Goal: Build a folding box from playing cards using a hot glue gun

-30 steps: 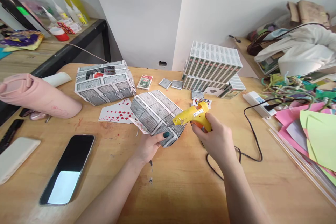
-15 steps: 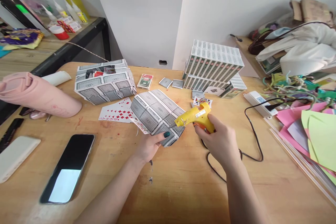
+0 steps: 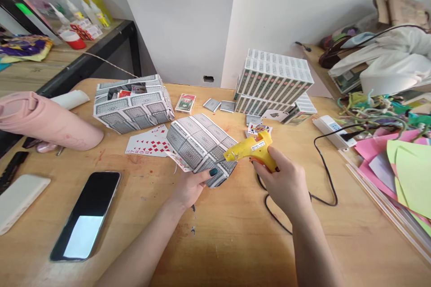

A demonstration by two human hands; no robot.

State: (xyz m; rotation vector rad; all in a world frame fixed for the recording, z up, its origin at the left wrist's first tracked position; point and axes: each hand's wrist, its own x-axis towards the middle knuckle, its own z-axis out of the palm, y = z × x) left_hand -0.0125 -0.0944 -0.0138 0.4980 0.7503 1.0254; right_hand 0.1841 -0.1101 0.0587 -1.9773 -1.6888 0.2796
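Observation:
My left hand (image 3: 192, 187) grips the near edge of a panel made of joined playing cards (image 3: 198, 139), thumb on top and the other fingers hidden beneath. The panel is tilted above the table, grey patterned backs up. In my right hand (image 3: 284, 178) is a yellow hot glue gun (image 3: 251, 147), its nozzle at the panel's surface just beyond my left thumb. Whether nozzle and card touch, I cannot tell. Behind stands a box built of playing cards (image 3: 133, 110), open in its top, with cards inside. Fanned diamond cards (image 3: 148, 143) lie left of the panel.
Stacked card packs (image 3: 272, 83) stand at the back. A single card pack (image 3: 185, 103) lies near the card box. A phone (image 3: 86, 215), a white power bank (image 3: 22, 202) and a pink rolled case (image 3: 50, 121) are at left. The glue gun's black cord loops toward a power strip (image 3: 333, 132).
My right hand and the glue gun have shifted very slightly. The panel and my left hand stay almost in place; the view has moved a little.

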